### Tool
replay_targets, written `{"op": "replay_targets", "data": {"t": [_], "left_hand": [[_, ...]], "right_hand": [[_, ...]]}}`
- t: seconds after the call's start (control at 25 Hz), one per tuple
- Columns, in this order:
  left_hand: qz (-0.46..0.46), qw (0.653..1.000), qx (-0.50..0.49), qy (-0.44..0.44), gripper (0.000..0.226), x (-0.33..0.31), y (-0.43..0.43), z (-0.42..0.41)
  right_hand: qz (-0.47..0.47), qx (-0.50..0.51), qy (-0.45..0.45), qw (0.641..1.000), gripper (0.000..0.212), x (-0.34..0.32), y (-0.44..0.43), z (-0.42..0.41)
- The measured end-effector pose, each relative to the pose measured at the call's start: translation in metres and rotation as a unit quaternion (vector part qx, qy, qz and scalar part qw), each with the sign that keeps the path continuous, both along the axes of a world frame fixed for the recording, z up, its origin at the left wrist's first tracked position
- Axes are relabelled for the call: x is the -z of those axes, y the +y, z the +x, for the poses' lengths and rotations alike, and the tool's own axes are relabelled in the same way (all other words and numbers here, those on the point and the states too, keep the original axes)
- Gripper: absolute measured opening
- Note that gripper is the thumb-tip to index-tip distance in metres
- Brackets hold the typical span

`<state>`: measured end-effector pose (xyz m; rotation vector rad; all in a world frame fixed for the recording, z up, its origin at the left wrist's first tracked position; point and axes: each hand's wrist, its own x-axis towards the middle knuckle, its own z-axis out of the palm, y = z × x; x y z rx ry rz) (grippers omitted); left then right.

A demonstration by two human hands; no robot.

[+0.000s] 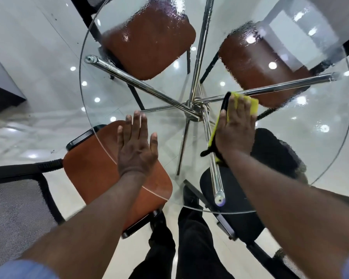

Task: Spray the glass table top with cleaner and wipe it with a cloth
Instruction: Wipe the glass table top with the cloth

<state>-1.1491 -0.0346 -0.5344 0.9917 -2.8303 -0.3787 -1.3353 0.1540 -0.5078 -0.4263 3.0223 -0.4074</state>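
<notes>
Right hand [236, 129] presses the cloth [254, 103] flat on the tabletop [320, 150] near centre; left hand [136, 150] rests flat, empty; cloth likely soft, light — tabletop wet, probably slippery; press with the palm.

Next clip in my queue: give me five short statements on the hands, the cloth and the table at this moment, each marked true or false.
1. The right hand presses flat on a yellow cloth with a black edge. True.
2. The left hand holds a spray bottle. False: it is open with straight fingers and holds nothing.
3. The glass table top is square. False: it is round.
4. The far part of the glass carries a wet, rippled film. True.
5. The table stands on wooden legs. False: shiny chrome tube legs cross under the glass.
</notes>
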Motion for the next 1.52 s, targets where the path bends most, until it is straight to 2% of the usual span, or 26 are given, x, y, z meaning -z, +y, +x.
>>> {"op": "replay_targets", "data": {"t": [0.08, 0.16, 0.24, 0.28, 0.32, 0.36, 0.44, 0.48, 0.56, 0.64, 0.72, 0.8, 0.84, 0.88, 0.92, 1.0, 1.08, 1.16, 1.24, 1.32, 1.4, 1.44, 1.48, 1.52], "left_hand": [[0.034, 0.999, 0.011, 0.029, 0.064, -0.003, -0.001, 0.000], [0.039, 0.998, 0.027, 0.039, 0.065, -0.003, -0.001, 0.003], [0.028, 0.998, 0.043, 0.035, 0.065, 0.000, -0.001, 0.005], [0.020, 0.998, 0.048, 0.030, 0.066, 0.002, -0.002, 0.005], [0.013, 0.998, 0.056, 0.027, 0.066, 0.003, -0.002, 0.004], [0.003, 0.998, 0.063, 0.027, 0.066, 0.002, -0.002, 0.003], [-0.015, 0.997, 0.070, 0.030, 0.064, 0.000, 0.000, 0.005], [-0.014, 0.997, 0.073, 0.029, 0.063, -0.001, 0.000, 0.005], [0.002, 0.997, 0.075, 0.023, 0.062, -0.004, 0.002, 0.004], [0.014, 0.997, 0.069, 0.014, 0.062, -0.007, 0.001, 0.003], [0.013, 0.997, 0.070, 0.010, 0.063, -0.008, 0.001, 0.003], [0.000, 0.997, 0.076, 0.014, 0.061, -0.004, 0.001, 0.003], [-0.008, 0.997, 0.076, 0.017, 0.060, -0.002, 0.001, 0.003], [-0.015, 0.997, 0.073, 0.021, 0.060, 0.000, 0.001, 0.003], [-0.019, 0.997, 0.071, 0.024, 0.060, 0.000, 0.001, 0.003], [-0.021, 0.997, 0.068, 0.022, 0.060, -0.003, 0.002, 0.003], [-0.016, 0.997, 0.069, 0.009, 0.060, -0.006, 0.002, 0.003], [-0.003, 0.998, 0.069, -0.002, 0.061, -0.010, 0.003, 0.002], [0.001, 0.998, 0.065, -0.008, 0.063, -0.013, 0.003, 0.002], [-0.005, 0.998, 0.067, -0.016, 0.070, -0.013, 0.003, 0.001], [-0.014, 0.997, 0.072, -0.022, 0.078, -0.012, 0.003, 0.001], [-0.020, 0.997, 0.073, -0.024, 0.081, -0.012, 0.003, 0.002], [-0.022, 0.997, 0.074, -0.024, 0.082, -0.011, 0.003, 0.001], [-0.021, 0.997, 0.075, -0.024, 0.083, -0.010, 0.003, 0.001]], "right_hand": [[0.017, -0.012, 0.008, 1.000, 0.061, 0.001, -0.001, 0.041], [0.003, -0.172, 0.011, 0.985, 0.060, 0.002, -0.009, 0.047], [0.004, -0.388, 0.041, 0.921, 0.057, 0.006, -0.018, 0.009], [0.001, -0.452, 0.056, 0.890, 0.055, 0.007, -0.027, -0.017], [-0.005, -0.456, 0.054, 0.888, 0.055, 0.006, -0.038, -0.043], [-0.014, -0.405, 0.040, 0.913, 0.055, 0.002, -0.045, -0.063], [-0.018, -0.198, 0.001, 0.980, 0.057, -0.007, -0.046, -0.078], [-0.012, -0.107, -0.010, 0.994, 0.059, -0.008, -0.037, -0.073], [0.019, -0.007, -0.008, 1.000, 0.063, -0.010, -0.013, -0.035], [0.048, -0.023, -0.003, 0.999, 0.064, -0.006, -0.003, 0.021], [0.045, -0.163, 0.001, 0.986, 0.063, -0.004, -0.009, 0.052], [0.030, -0.356, 0.033, 0.933, 0.060, -0.001, -0.024, 0.026], [0.024, -0.415, 0.049, 0.908, 0.058, 0.002, -0.033, 0.001], [0.015, -0.423, 0.056, 0.904, 0.057, 0.003, -0.040, -0.024], [0.004, -0.373, 0.047, 0.927, 0.057, 0.001, -0.044, -0.045], [0.000, -0.189, 0.005, 0.982, 0.059, -0.006, -0.033, -0.057], [-0.001, -0.047, -0.022, 0.999, 0.062, -0.006, -0.004, -0.034], [0.039, 0.012, -0.021, 0.999, 0.064, -0.006, 0.021, 0.018], [0.058, -0.033, -0.011, 0.998, 0.065, 0.000, 0.033, 0.066], [0.067, -0.209, -0.007, 0.976, 0.065, 0.001, 0.033, 0.072], [0.070, -0.426, 0.017, 0.902, 0.063, 0.000, 0.030, 0.026], [0.065, -0.484, 0.031, 0.872, 0.061, 0.001, 0.027, -0.002], [0.057, -0.490, 0.040, 0.869, 0.060, 0.000, 0.024, -0.026], [0.045, -0.442, 0.039, 0.895, 0.059, -0.002, 0.023, -0.042]]}}
